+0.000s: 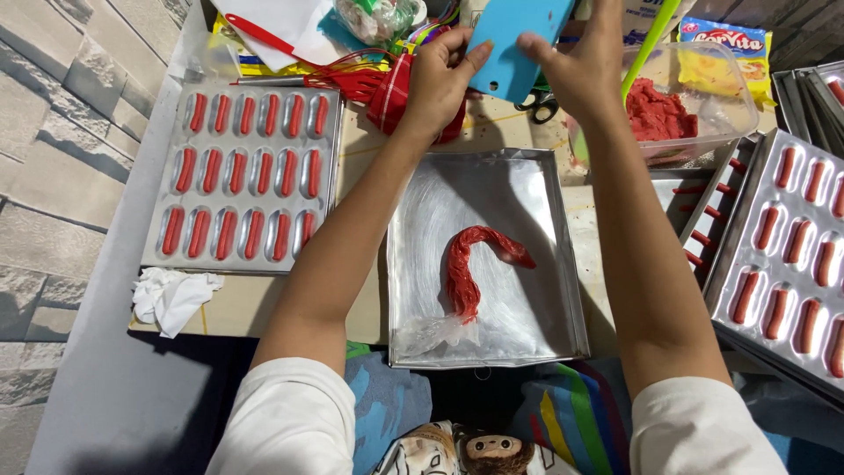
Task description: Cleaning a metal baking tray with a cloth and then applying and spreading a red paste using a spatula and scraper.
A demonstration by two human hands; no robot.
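Left hand (437, 84) and right hand (576, 70) both gripping a blue scraper (512, 40) at twelve o'clock, metal tray (536, 189) below, red piping bag (470, 268) inside it

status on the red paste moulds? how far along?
Done: silver blister mould tray at left, every cavity filled red. In hand: both hands, left hand and right hand, hold a blue plastic scraper card. Left: twisted red piping bag and clear tub of red paste.
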